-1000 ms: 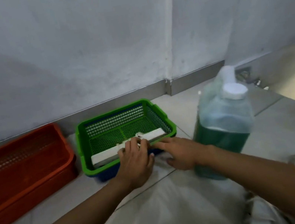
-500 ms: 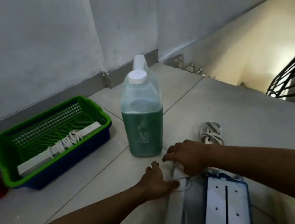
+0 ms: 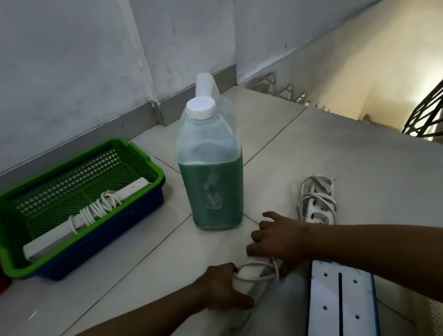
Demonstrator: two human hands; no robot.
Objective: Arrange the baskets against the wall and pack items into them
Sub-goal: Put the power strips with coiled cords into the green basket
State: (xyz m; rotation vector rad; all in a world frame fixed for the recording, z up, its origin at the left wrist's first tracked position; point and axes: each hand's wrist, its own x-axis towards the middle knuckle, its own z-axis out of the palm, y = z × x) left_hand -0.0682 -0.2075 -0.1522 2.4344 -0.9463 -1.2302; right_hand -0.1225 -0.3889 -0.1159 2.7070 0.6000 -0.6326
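White plastic is what's being grabbed here: a long power strip (image 3: 250,276) with its cord looped around it, gripped at both ends so the coil probably won't unravel when lifted. The left hand (image 3: 225,287) is curled closed over the near end, the right hand (image 3: 281,241) is wrapped over the far end, index loosely out. Well off to the left of the fingers (image 3: 233,271), the green mesh basket (image 3: 4,210) is parked near the wall, nested in a blue one, with a similar strip (image 3: 85,220) laid inside. A translucent jug (image 3: 212,175) of green liquid stands just beyond the fingers, and another corded strip (image 3: 317,198) is just right of them.

Green basket (image 3: 5,233) holds corded strip (image 3: 87,216), seemingly flat
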